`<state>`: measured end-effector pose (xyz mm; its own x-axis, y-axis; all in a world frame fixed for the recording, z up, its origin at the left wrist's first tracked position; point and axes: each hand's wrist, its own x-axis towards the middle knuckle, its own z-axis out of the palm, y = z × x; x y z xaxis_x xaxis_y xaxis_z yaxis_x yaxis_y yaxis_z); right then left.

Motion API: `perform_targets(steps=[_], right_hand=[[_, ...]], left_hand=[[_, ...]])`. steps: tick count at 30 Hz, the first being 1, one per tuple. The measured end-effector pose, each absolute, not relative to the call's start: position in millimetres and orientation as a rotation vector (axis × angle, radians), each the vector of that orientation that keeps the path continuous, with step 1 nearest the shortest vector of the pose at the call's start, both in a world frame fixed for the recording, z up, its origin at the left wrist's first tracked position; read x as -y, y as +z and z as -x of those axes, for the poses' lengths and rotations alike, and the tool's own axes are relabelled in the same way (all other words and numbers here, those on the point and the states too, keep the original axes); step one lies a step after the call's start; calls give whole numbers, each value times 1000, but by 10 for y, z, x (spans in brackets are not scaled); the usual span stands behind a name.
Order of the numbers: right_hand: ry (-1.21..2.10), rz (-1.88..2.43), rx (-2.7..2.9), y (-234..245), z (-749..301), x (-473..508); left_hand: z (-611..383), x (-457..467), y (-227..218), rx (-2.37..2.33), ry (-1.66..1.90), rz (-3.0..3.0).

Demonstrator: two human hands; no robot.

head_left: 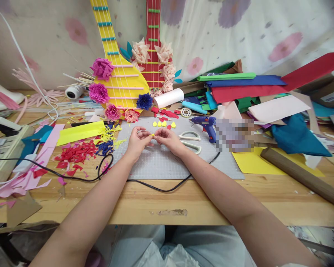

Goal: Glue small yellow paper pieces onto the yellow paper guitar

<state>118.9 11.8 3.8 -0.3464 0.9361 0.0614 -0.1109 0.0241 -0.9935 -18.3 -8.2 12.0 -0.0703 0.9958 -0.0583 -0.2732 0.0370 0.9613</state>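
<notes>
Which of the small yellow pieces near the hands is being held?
The yellow piece pinched by the left hand and right hand together; the four yellow cutouts beyond them lie in a loose row, untouched, on the grey cutting mat.

Yellow scrap (pixel 153 135) between the fingers (pixel 159 137) — mostly covered, shape indeterminable. Scissors (pixel 194 139): blades hidden by the right hand (pixel 169 141). Yellow guitar (pixel 140 80) and red guitar (pixel 152 56): necks cut off at top edge. Pixelated patch (pixel 233 135) beside the glue gun (pixel 208 129) — contents unreadable.
</notes>
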Motion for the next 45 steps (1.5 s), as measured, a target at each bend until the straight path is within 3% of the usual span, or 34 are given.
perform_targets(steps=[16, 31, 39, 45], right_hand=[[1445, 928, 1391, 53, -1204, -98], [1456, 1004, 1330, -51, -1184, -134], [1401, 1018, 1415, -11, -1158, -88], [1483, 976, 1383, -38, -1136, -116]], left_hand=[[330, 66, 206, -1007, 1178, -749], [373, 25, -44, -1377, 1357, -1575], [309, 51, 88, -1178, 1345, -995], [274, 93, 170, -1091, 1293, -878]])
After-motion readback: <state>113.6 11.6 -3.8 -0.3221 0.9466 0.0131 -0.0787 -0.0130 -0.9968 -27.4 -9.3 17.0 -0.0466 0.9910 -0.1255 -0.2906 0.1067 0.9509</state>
